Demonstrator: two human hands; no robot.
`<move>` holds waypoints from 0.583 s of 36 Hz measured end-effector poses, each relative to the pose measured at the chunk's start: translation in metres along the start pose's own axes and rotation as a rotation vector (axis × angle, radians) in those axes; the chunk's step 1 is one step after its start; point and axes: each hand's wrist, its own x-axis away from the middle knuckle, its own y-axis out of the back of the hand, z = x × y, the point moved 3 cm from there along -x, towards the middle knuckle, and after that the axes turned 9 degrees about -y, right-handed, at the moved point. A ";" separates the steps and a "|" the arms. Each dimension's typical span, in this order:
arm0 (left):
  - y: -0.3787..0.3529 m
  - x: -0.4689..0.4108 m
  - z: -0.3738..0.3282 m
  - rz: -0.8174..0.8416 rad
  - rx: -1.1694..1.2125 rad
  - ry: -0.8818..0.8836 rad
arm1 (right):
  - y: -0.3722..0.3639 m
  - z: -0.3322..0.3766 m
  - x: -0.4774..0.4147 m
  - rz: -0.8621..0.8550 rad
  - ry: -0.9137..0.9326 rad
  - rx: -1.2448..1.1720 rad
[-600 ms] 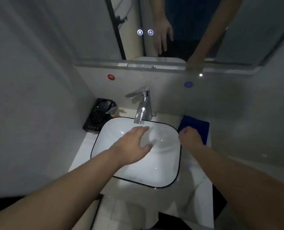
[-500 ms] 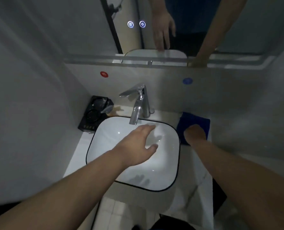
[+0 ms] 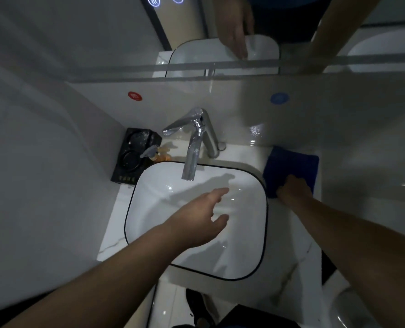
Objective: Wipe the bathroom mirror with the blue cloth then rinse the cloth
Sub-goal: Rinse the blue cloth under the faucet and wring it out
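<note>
Cloth first: my right hand [image 3: 294, 190] presses onto the near edge of the blue cloth [image 3: 291, 165], folded flat on the counter [image 3: 289, 235] right of the sink [image 3: 135, 200]; whether my fingers have closed, I cannot tell. My left hand [image 3: 196, 221] hovers open over the basin. Soft and light, it should bunch easily if pinched at that edge.

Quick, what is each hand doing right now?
Left hand: open, empty, over the sink.
Right hand: on the blue cloth; grip cannot be told.
</note>
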 end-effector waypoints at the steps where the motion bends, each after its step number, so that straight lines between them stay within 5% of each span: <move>1: 0.001 0.001 0.003 0.000 0.005 0.000 | 0.007 0.001 0.007 -0.043 -0.003 -0.025; 5: 0.009 0.005 0.020 -0.028 0.053 0.008 | 0.038 -0.003 0.040 -0.285 0.053 -0.260; 10: 0.015 0.007 0.040 -0.055 0.086 0.004 | 0.089 -0.009 0.109 -0.255 0.085 -0.797; 17: 0.013 0.006 0.034 -0.023 0.179 -0.123 | 0.128 0.019 0.246 -0.530 0.219 -0.919; 21: 0.020 0.022 0.031 0.033 0.290 -0.202 | 0.129 0.056 0.320 -0.460 0.248 -1.069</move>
